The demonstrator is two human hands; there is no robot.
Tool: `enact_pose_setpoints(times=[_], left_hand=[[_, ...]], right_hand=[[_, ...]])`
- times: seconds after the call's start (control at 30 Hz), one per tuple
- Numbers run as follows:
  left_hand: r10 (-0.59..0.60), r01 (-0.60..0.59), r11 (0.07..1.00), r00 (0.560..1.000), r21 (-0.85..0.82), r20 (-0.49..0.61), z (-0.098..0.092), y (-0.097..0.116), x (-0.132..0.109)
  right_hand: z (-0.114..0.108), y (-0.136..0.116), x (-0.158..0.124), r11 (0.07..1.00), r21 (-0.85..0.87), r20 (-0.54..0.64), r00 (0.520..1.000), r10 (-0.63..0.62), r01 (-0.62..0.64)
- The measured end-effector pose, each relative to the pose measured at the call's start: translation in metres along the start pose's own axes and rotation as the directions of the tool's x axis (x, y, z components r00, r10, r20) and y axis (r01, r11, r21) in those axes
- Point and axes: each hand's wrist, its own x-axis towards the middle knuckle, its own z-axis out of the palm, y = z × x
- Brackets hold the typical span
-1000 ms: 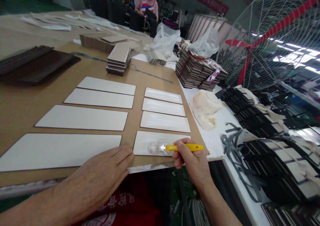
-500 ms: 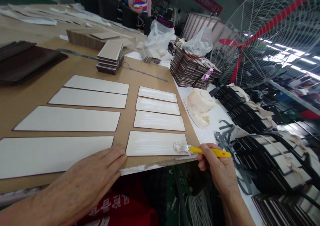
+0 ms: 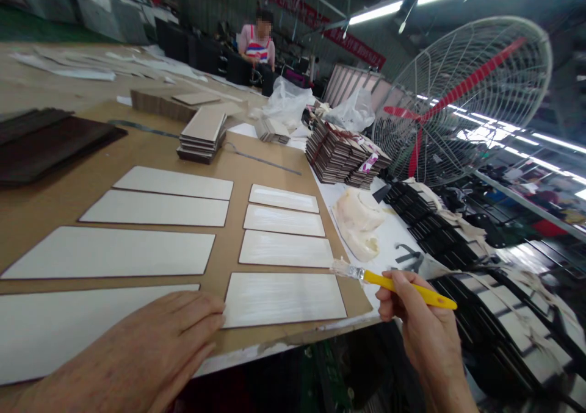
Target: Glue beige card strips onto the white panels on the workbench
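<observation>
My right hand (image 3: 419, 321) grips a paintbrush (image 3: 378, 280) by its yellow handle. Its white-coated bristles hover near the right edge of the small panels. Just left of the brush lies the nearest small pale panel (image 3: 286, 300), with wet-looking white streaks over it. Three more small panels, the closest being this one (image 3: 286, 248), run away from me in a column, streaked too. My left hand (image 3: 160, 333) rests flat, fingers stretched out, across the corner of a long pale panel (image 3: 68, 324). Its fingertips reach the small panel's left edge. Other long panels (image 3: 123, 251) lie beyond it.
A lumpy cream-coloured container (image 3: 359, 218) sits beside the brown board (image 3: 270, 163). Behind are stacked pieces (image 3: 201, 135) and dark sheets (image 3: 55, 147). Strapped bundles (image 3: 343, 157) and black-edged stacks (image 3: 508, 315) line the right, below a large fan (image 3: 458, 102). A person (image 3: 259, 44) sits far back.
The brush has lifted off the nearest small panel and shifted right and away from me. White streaks now cover more of that panel. The camera view has tilted up.
</observation>
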Motion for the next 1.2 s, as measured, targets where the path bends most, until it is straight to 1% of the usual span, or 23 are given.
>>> enact_pose_setpoints(times=[0.07, 0.13, 0.17, 0.23, 0.3, 0.37, 0.43, 0.5, 0.6, 0.73, 0.83, 0.93, 1.03, 1.2], left_hand=[[-0.004, 0.002, 1.0, 0.998, 0.027, 0.059, -0.009, -0.023, 0.026], [-0.02, 0.013, 0.998, 0.995, 0.067, 0.103, -0.012, -0.057, 0.058], [-0.015, 0.006, 0.997, 0.994, 0.08, 0.106, -0.01, -0.076, 0.074], [-0.049, 0.035, 0.993, 0.991, 0.11, 0.125, 0.001, -0.113, 0.105], [-0.066, 0.052, 0.992, 0.99, 0.113, 0.123, 0.017, -0.144, 0.127], [-0.073, 0.06, 0.992, 0.99, 0.109, 0.12, 0.034, -0.164, 0.14], [-0.073, 0.06, 0.993, 0.99, 0.104, 0.122, 0.047, -0.176, 0.144], [-0.074, 0.062, 0.993, 0.989, 0.098, 0.124, 0.057, -0.183, 0.143], [-0.084, 0.073, 0.993, 0.989, 0.09, 0.122, 0.065, -0.186, 0.138], [-0.099, 0.089, 0.992, 0.988, 0.086, 0.118, 0.068, -0.186, 0.136], [-0.113, 0.102, 0.991, 0.987, 0.088, 0.119, 0.069, -0.183, 0.138], [-0.119, 0.109, 0.99, 0.985, 0.087, 0.123, 0.071, -0.182, 0.141], [-0.124, 0.114, 0.99, 0.985, 0.082, 0.123, 0.072, -0.182, 0.141], [-0.138, 0.13, 0.989, 0.984, 0.07, 0.115, 0.071, -0.182, 0.14]], right_hand=[[0.022, -0.01, 0.023, 0.998, 0.047, 0.044, 0.998, -0.047, 0.045], [0.05, -0.015, 0.054, 0.996, 0.036, 0.109, 0.99, -0.089, 0.085], [0.065, -0.016, 0.071, 0.994, 0.015, 0.137, 0.985, -0.106, 0.105], [0.093, -0.014, 0.107, 0.99, -0.042, 0.158, 0.979, -0.127, 0.136], [0.116, -0.007, 0.141, 0.984, -0.099, 0.144, 0.98, -0.135, 0.15], [0.13, 0.002, 0.168, 0.973, -0.164, 0.126, 0.982, -0.14, 0.16], [0.138, 0.01, 0.186, 0.956, -0.239, 0.127, 0.981, -0.145, 0.172], [0.142, 0.015, 0.196, 0.931, -0.313, 0.135, 0.979, -0.154, 0.19], [0.144, 0.018, 0.202, 0.885, -0.415, 0.132, 0.976, -0.174, 0.214], [0.143, 0.018, 0.204, 0.828, -0.516, 0.121, 0.975, -0.185, 0.221], [0.142, 0.016, 0.204, 0.8, -0.555, 0.13, 0.974, -0.188, 0.228], [0.143, 0.016, 0.202, 0.79, -0.561, 0.152, 0.969, -0.196, 0.247], [0.145, 0.017, 0.2, 0.802, -0.534, 0.181, 0.963, -0.201, 0.268], [0.152, 0.014, 0.194, 0.869, -0.409, 0.225, 0.954, -0.198, 0.277]])
